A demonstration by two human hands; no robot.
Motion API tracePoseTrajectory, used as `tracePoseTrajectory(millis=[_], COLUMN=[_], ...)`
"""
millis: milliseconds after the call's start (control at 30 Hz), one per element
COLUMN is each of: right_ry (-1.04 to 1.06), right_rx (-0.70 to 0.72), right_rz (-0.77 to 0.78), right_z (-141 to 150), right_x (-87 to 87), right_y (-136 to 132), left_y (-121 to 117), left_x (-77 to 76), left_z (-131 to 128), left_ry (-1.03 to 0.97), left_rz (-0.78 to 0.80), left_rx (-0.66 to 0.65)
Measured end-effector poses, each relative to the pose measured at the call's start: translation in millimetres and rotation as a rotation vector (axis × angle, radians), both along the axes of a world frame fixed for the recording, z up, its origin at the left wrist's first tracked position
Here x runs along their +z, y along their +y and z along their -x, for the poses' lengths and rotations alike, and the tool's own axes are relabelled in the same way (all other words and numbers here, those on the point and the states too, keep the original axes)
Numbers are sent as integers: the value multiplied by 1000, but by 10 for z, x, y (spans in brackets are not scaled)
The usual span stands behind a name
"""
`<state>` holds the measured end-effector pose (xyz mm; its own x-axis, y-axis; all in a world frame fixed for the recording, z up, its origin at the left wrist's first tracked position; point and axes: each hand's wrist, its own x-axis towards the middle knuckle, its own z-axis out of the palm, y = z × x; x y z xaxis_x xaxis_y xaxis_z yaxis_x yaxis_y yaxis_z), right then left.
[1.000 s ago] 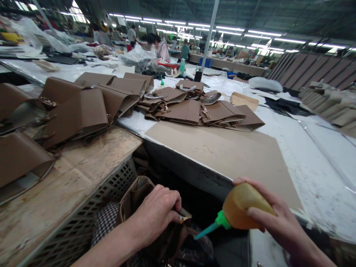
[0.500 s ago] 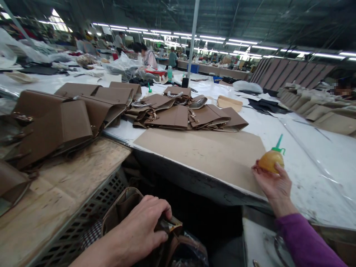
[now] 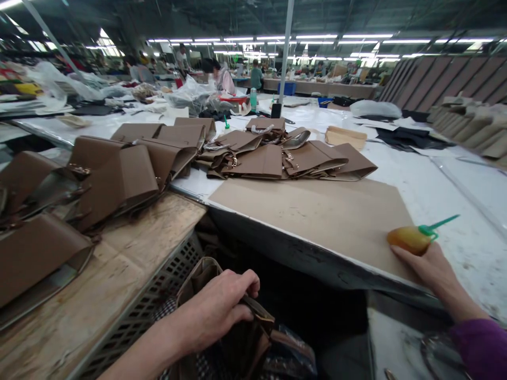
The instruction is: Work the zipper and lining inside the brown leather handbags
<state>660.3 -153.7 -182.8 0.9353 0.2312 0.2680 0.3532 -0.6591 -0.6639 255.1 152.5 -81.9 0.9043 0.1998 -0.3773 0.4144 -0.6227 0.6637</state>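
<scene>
My left hand (image 3: 216,310) is closed on the rim of a brown bag (image 3: 237,338) that sits low in front of me, below the table edge. My right hand (image 3: 430,266) reaches out over the brown cardboard sheet (image 3: 317,216) and touches an orange glue bottle (image 3: 410,238) with a green nozzle, which lies on its side at the sheet's right edge. The fingers rest against the bottle's underside; how firmly they grip it is unclear. A purple sleeve (image 3: 481,348) covers that arm.
Flat brown bag pieces (image 3: 285,158) are piled beyond the cardboard, and more folded brown bags (image 3: 114,174) lie on the worn wooden bench (image 3: 130,253) at left. A plastic crate wall (image 3: 158,285) stands below the bench. Other people work at far tables.
My right hand carried the glue bottle from beside the bag up onto the table; the bottle went from upright to lying on its side. My left hand stayed on the bag.
</scene>
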Motion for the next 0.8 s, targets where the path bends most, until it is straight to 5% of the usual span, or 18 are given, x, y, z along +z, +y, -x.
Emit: tracePoseTrajectory(millis=[100, 200, 400, 500, 800], right_ry=[26, -72, 820, 879, 696], right_rx=[-175, -165, 899, 1074, 1012], right_rz=[150, 143, -245, -345, -259], right_z=[313, 1088, 2713, 2966, 3067], right_x=[30, 65, 186, 247, 178], right_y=[-70, 59, 885, 1221, 1402], left_y=[13, 14, -7, 11, 262], left_x=[-21, -36, -33, -33, -32], left_z=[17, -2, -45, -12, 75], left_ry=[-16, -19, 5, -4, -67], left_rz=[-7, -13, -50, -71, 40], left_rx=[13, 18, 14, 23, -23])
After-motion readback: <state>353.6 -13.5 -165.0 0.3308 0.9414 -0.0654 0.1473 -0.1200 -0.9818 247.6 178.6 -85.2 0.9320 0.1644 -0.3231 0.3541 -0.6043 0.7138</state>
